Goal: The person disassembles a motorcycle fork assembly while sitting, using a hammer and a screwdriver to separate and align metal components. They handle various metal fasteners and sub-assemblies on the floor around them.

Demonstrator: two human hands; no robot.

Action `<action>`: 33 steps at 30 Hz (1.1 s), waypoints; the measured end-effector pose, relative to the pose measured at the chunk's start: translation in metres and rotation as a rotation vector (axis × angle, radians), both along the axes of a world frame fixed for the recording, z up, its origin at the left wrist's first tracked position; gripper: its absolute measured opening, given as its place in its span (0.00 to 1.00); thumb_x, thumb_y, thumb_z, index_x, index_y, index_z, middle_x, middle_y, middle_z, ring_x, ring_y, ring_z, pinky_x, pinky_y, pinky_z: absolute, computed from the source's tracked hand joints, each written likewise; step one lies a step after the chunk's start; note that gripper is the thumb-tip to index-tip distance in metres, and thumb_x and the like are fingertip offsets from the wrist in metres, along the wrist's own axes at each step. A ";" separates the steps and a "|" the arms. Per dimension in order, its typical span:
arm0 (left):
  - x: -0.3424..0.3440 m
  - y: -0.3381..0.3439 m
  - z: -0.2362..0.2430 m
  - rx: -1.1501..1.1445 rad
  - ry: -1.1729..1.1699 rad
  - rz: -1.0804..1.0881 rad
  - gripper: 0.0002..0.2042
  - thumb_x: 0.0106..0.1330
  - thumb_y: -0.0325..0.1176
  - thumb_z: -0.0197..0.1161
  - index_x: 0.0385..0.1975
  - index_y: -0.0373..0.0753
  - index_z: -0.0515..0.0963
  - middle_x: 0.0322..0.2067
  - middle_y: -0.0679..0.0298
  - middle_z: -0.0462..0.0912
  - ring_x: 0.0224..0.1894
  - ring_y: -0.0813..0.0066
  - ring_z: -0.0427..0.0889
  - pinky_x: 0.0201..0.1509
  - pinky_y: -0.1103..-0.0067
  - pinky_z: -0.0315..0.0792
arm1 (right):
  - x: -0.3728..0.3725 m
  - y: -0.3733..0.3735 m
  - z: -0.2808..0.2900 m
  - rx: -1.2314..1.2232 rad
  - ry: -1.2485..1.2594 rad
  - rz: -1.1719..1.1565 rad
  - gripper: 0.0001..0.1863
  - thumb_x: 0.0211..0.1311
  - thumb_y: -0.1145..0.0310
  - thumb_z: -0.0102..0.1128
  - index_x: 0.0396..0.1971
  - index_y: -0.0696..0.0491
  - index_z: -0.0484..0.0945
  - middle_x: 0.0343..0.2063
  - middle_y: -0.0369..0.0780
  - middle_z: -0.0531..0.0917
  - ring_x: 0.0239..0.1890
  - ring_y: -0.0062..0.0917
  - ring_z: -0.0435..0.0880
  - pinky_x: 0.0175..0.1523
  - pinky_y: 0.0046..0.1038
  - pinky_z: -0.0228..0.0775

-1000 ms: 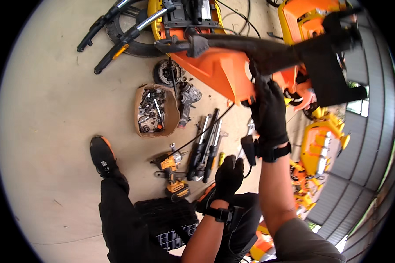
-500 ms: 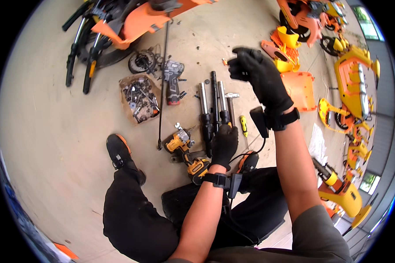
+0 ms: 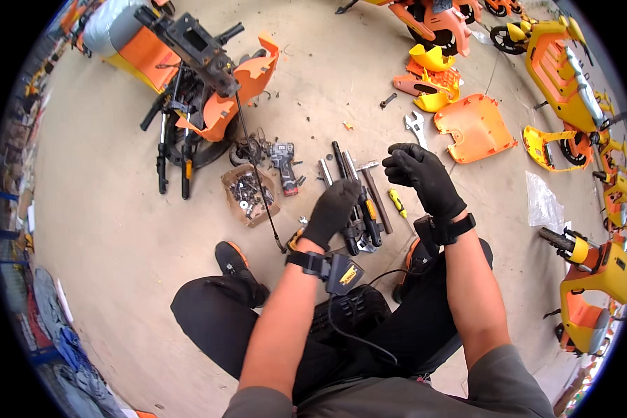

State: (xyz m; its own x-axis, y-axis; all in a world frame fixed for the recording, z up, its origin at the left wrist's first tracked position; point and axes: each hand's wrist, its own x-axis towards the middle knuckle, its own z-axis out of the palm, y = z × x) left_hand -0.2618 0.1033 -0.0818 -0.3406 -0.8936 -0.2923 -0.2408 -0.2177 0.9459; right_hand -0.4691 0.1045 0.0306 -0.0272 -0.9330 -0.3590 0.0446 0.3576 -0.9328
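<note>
My left hand (image 3: 333,212), in a black glove, is raised over the left side of several black-and-silver fork tubes (image 3: 356,224) on the floor. Its fingers are curled closed; anything inside them is hidden. To the right, my gloved right hand (image 3: 426,180) hovers with fingers bent and drawn together, and I cannot make out anything in them. Beneath it lie a hammer (image 3: 376,195) and a yellow screwdriver (image 3: 398,203). An adjustable wrench (image 3: 415,128) rests just beyond. A yellow cordless drill (image 3: 294,241) shows partly behind my left wrist.
A cardboard box of screws (image 3: 233,182) and a grey cordless driver (image 3: 284,167) lie at centre left. Beyond stands a partly dismantled orange scooter (image 3: 223,115). Orange panels (image 3: 474,130) lie at right, near yellow scooters (image 3: 554,70). A long black rod (image 3: 256,167) slants past the box.
The whole view has shifted, showing more of the far floor. My left hand has lifted leftward off the lower tubes. My right hand has come down nearer, with its fingers drawn closer together.
</note>
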 end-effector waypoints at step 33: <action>0.101 -0.001 0.154 0.024 0.028 -0.247 0.38 0.73 0.64 0.47 0.53 0.25 0.75 0.43 0.56 0.84 0.44 0.72 0.82 0.53 0.78 0.76 | -0.033 0.032 -0.010 -0.106 0.203 0.224 0.20 0.75 0.58 0.52 0.57 0.56 0.76 0.48 0.41 0.85 0.47 0.26 0.86 0.56 0.29 0.78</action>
State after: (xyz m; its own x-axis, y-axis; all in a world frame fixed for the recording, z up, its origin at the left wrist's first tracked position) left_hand -0.1608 0.1021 0.0723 -0.5561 -0.7750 -0.3002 -0.2637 -0.1781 0.9480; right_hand -0.5023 0.1364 0.0204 0.1217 -0.9557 -0.2680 -0.2155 0.2381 -0.9470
